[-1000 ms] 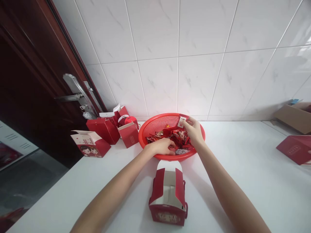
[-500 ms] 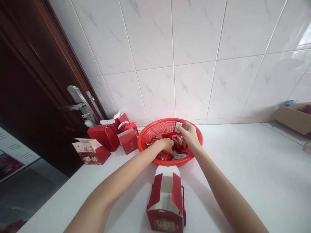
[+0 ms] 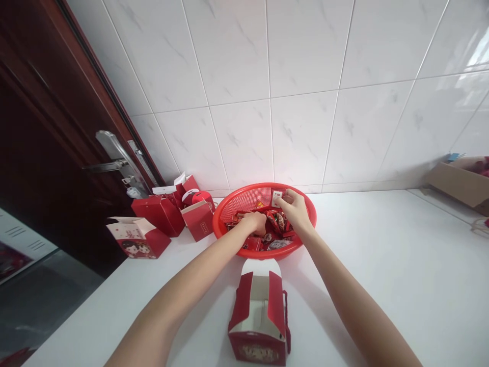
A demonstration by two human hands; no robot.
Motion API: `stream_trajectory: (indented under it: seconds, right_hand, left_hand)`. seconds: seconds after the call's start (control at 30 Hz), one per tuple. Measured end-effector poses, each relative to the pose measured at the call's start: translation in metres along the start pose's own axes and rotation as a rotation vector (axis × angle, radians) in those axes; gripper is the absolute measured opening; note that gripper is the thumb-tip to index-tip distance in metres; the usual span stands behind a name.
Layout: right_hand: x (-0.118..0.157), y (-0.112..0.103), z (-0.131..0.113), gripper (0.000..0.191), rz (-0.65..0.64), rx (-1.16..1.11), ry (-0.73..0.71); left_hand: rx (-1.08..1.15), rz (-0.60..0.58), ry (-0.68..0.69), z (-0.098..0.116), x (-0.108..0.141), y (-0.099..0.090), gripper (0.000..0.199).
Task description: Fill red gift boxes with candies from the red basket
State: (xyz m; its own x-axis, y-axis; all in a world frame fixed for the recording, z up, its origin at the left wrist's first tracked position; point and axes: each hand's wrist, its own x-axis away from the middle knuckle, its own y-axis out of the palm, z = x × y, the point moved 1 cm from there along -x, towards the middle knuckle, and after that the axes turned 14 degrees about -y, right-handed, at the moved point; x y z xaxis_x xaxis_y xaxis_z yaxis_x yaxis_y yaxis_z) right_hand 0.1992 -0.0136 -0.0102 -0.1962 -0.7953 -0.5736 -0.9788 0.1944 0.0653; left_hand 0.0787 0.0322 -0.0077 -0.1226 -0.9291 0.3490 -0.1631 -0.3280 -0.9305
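Note:
My left hand (image 3: 256, 222) is down among red-wrapped candies (image 3: 278, 224) in a red plastic basket (image 3: 223, 209). Its fingers look curled, and what they grip, if anything, is hidden. At the basket's back right, my right hand (image 3: 295, 208) pinches a small white packet (image 3: 277, 198) with red print between thumb and fingers. A red gift box (image 3: 257, 326) with its top flaps open and a cord handle stands in front of the basket. No contents are visible inside it.
Several red gift boxes (image 3: 160, 214) stand left of the basket, one with a printed cartoon couple (image 3: 139, 239). A cardboard box (image 3: 458, 183) sits far right on the white table (image 3: 382, 255). A tiled wall (image 3: 305, 127) rises behind, a dark door (image 3: 46, 127) at left.
My left hand has shifted slightly left within the basket, and its fingers have curled in. The right hand still holds the white packet. The whole view has shifted a little.

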Motion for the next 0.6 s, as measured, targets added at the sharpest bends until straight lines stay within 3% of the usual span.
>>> stream_trajectory:
  seconds: [0.23,0.6]
  right_hand:
    - [0.0,0.0,0.005,0.023,-0.025,0.019,0.0]
    - [-0.001,0.0,0.009,0.015,-0.046,0.048,-0.001]
  left_hand:
    - [-0.04,-0.05,-0.057,-0.005,0.005,-0.004,0.042]
    - [0.123,0.075,-0.063,-0.003,-0.009,0.011,0.037]
